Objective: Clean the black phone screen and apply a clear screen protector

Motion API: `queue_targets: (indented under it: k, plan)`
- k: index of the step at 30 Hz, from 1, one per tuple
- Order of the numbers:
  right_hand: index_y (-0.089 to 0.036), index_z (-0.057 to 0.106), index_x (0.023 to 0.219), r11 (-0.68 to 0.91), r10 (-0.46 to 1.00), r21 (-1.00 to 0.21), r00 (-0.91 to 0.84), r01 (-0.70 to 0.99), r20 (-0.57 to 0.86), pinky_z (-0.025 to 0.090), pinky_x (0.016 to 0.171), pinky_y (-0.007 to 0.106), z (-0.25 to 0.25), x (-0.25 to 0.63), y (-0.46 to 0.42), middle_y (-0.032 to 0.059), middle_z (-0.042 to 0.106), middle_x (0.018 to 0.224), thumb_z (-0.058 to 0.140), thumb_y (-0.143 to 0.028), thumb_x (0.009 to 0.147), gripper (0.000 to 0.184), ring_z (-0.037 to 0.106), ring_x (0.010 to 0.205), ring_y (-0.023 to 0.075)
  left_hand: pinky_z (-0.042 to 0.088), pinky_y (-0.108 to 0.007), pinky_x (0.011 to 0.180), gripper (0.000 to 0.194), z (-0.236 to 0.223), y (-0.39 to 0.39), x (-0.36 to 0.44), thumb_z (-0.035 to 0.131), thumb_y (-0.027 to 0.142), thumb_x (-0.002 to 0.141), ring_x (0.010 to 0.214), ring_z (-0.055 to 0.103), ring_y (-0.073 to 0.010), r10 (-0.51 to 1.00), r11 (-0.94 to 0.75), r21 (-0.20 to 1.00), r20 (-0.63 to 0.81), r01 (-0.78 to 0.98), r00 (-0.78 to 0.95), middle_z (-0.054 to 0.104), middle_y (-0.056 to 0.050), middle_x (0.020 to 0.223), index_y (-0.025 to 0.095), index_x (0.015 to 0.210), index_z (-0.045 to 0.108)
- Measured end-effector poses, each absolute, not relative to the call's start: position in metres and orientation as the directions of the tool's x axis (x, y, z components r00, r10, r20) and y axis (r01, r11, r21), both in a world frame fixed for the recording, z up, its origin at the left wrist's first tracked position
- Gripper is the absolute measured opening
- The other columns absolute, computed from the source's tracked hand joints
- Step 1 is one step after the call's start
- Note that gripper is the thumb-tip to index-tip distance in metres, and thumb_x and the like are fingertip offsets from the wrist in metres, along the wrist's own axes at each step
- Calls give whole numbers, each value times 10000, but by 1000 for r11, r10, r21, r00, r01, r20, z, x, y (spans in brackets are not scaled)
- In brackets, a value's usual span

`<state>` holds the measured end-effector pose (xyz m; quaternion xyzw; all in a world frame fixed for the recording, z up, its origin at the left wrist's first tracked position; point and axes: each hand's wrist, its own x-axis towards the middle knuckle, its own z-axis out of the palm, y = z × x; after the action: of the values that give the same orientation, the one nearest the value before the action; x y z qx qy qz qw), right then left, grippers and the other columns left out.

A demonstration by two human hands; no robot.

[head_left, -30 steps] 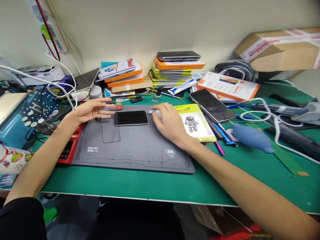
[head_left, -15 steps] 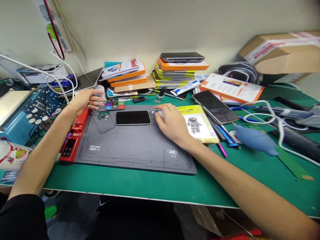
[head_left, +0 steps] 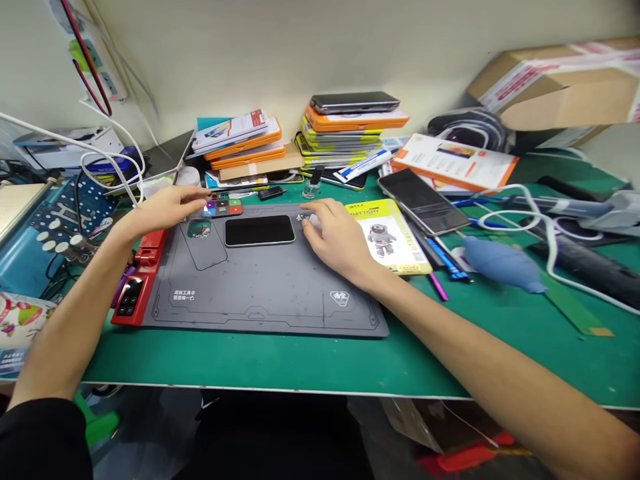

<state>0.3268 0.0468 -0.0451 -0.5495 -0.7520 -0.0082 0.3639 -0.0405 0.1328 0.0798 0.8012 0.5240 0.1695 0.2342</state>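
My left hand [head_left: 173,208] reaches to the mat's far left corner, fingers stretched out beside a small multicoloured case [head_left: 223,207]; I make out nothing held in it. My right hand [head_left: 334,239] lies on the grey work mat [head_left: 260,293], palm down with fingers extended, just right of a dark-screened phone [head_left: 259,231]. What lies beneath its palm is hidden. A thin phone-shaped outline with a green camera patch [head_left: 200,230] is on the mat near my left hand. At my right wrist lies a yellow and white battery package [head_left: 387,237].
A red device [head_left: 134,297] edges the mat's left side. Behind stand stacks of boxes [head_left: 240,150] and cases [head_left: 345,133]. To the right are another phone [head_left: 425,200], a blue air blower [head_left: 503,265], cables and a cardboard box [head_left: 560,87]. White cables [head_left: 115,157] hang at left.
My left hand has moved slightly right over the coloured case, its fingers closer together than before. My right hand stays almost in place. The camera view has shifted a little.
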Motion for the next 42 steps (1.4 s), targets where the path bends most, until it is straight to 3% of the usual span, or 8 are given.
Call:
queue_targets:
  k: [5,14,20,28,33,37,40,42]
  plan:
    - [-188,702,1364,385,833,-380,-140,841,535,553,1103,592,-44,328,47,191,755,1365,497,-303,1094,359,688,1266,399,671,-386,1073,342,86,129,-40,772,182,986,1063,844,-224,933,-43,923,-100,382,346,852,-142,1269,193,1316,860]
    - [-217,708,1353,397,824,-391,-136,830,550,546,1083,610,-47,328,47,182,760,1349,506,-317,1087,349,683,1245,407,650,-472,1200,488,91,121,-27,633,45,1011,1305,808,-308,886,218,973,-231,79,402,812,-179,1404,138,1476,746]
    - [-205,711,1354,402,824,-383,-146,832,547,554,1087,613,-46,328,46,191,760,1352,511,-312,1085,351,688,1247,412,650,-448,1191,542,90,124,-32,677,25,998,1240,834,-295,929,153,985,-170,78,328,818,-210,1367,104,1535,683]
    - [-197,706,1368,404,826,-383,-152,831,543,550,1096,611,-46,328,46,194,754,1368,506,-315,1089,363,682,1272,413,691,-329,987,385,81,136,-38,679,152,1007,1157,824,-218,993,-12,988,-7,156,120,816,-115,1411,161,1388,728]
    - [-223,731,1287,388,829,-389,-132,836,543,555,1056,614,-46,328,46,177,761,1312,500,-306,1088,317,681,1216,407,636,-404,1105,309,73,135,-28,606,315,1045,1251,772,-248,987,-158,956,153,246,40,833,-61,1365,243,1319,731]
    - [-233,758,1179,372,827,-376,-119,849,549,561,978,600,-48,329,47,173,760,1205,480,-291,1086,299,668,1138,399,557,-436,1217,252,74,122,-14,595,319,1042,1320,720,-244,912,-409,838,391,361,124,833,-35,1282,276,1217,771]
    - [-237,778,1176,350,818,-317,-122,881,562,556,933,589,-50,330,47,171,762,1159,474,-295,1091,321,661,1086,394,568,-458,1155,283,79,107,-3,543,323,1067,1122,754,-239,884,-464,773,374,432,280,828,-61,1126,255,1202,783]
    - [-229,793,1168,323,816,-267,-124,908,565,547,912,588,-50,330,48,178,764,1147,486,-312,1096,326,661,1061,395,527,-470,1177,304,79,100,2,555,349,1081,1166,743,-263,851,-514,674,325,530,412,826,-79,1167,245,1233,797]
